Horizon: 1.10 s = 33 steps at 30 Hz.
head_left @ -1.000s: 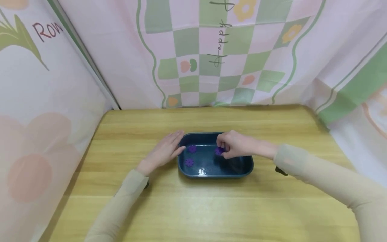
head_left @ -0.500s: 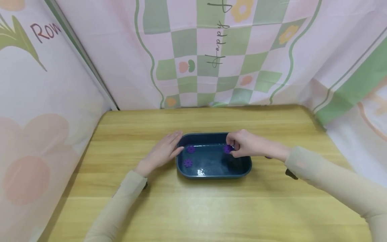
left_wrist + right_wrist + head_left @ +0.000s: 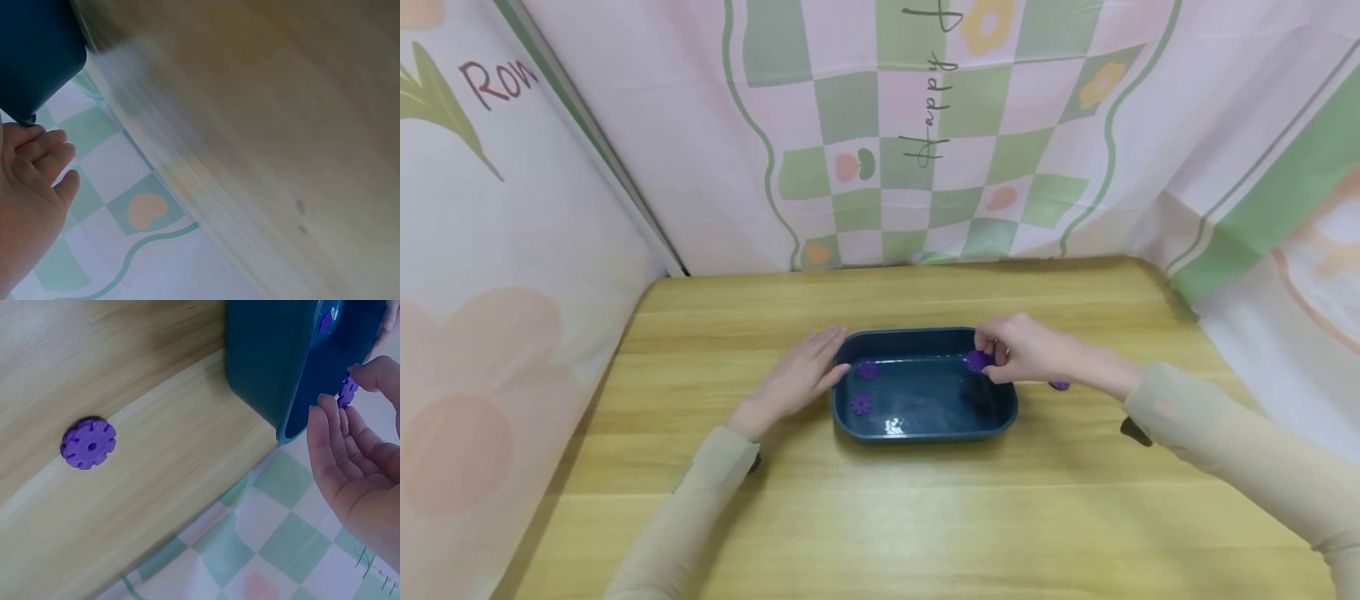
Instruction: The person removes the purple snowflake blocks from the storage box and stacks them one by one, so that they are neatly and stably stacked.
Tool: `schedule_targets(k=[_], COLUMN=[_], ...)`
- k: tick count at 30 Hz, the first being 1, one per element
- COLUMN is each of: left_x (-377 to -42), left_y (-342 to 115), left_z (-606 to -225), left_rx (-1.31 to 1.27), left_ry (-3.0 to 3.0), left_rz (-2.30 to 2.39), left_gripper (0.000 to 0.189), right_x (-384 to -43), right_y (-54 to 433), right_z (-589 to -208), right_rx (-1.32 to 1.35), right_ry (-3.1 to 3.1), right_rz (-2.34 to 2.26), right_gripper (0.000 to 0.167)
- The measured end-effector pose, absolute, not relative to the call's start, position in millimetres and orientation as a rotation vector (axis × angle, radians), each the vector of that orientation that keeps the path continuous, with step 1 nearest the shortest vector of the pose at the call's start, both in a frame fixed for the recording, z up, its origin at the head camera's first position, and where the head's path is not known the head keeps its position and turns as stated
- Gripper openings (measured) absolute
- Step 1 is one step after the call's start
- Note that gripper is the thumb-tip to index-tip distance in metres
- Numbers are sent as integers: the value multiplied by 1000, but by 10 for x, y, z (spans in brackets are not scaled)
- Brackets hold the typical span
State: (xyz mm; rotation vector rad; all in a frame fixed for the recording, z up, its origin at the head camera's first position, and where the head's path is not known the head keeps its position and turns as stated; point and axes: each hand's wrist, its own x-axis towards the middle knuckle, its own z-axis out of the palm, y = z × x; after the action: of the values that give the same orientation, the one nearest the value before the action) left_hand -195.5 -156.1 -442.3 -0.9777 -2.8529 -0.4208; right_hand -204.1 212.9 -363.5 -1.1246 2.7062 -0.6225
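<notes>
My right hand (image 3: 1036, 350) pinches a purple notched plastic disc (image 3: 977, 362) between thumb and fingertips, over the right end of a dark blue rectangular tray (image 3: 925, 437). In the right wrist view the pinched disc (image 3: 348, 391) is seen nearly edge-on by the tray's rim. Two like discs lie inside at the tray's left end, one nearer the back (image 3: 868, 370) and one nearer the front (image 3: 861, 405). Against the tray's left end rests my left hand (image 3: 788, 385), fingers straight. The left wrist view has its fingertips right at the tray's rim.
Another purple disc (image 3: 89, 444) lies flat on the wooden table (image 3: 880, 517), right of the tray and partly hidden by my right forearm in the head view. A patterned curtain (image 3: 925, 183) hangs behind the table's back edge, with more cloth at both sides.
My right hand has moved right across the tray with the pinched disc, toward its right end. The disc on the table has come into view under the forearm. My left hand stays at the tray.
</notes>
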Motion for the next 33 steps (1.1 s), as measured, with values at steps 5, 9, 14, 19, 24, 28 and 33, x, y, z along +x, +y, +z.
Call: schedule_targets(k=[5, 9, 14, 19, 24, 28, 33], left_x=[-1957, -1966, -1969, -1963, -1959, -1961, -1965], left_y=[-1550, -1541, -1543, -1554, -1551, -1558, -1555], left_z=[-4426, -4439, -4449, -4445, -4448, -4447, -4460], left_rx=[-975, -980, -976, -978, -991, -981, -986], left_ry=[-2855, -2849, -2843, -2820, -2819, -2839, -2832], left_rz=[-416, -429, -439, -447, -437, -436, -420], left_gripper=[62, 62, 61, 60, 60, 61, 61], right_x=[-2022, -2004, -1991, -1987, -1960, -1941, -1910], right_y=[2219, 2298, 2405, 2516, 2651, 2737, 2824], right_z=[-3636, -3639, -3642, -3633, -3630, -3648, -3706], right_rx=[-1108, -1099, -1085, -1055, -955, -892, -822], right_ry=[2717, 2745, 2781, 2822, 2861, 2877, 2900], right_rz=[-681, -710, -735, -737, -712, -707, -701], right_gripper=[19, 19, 20, 19, 20, 21, 21])
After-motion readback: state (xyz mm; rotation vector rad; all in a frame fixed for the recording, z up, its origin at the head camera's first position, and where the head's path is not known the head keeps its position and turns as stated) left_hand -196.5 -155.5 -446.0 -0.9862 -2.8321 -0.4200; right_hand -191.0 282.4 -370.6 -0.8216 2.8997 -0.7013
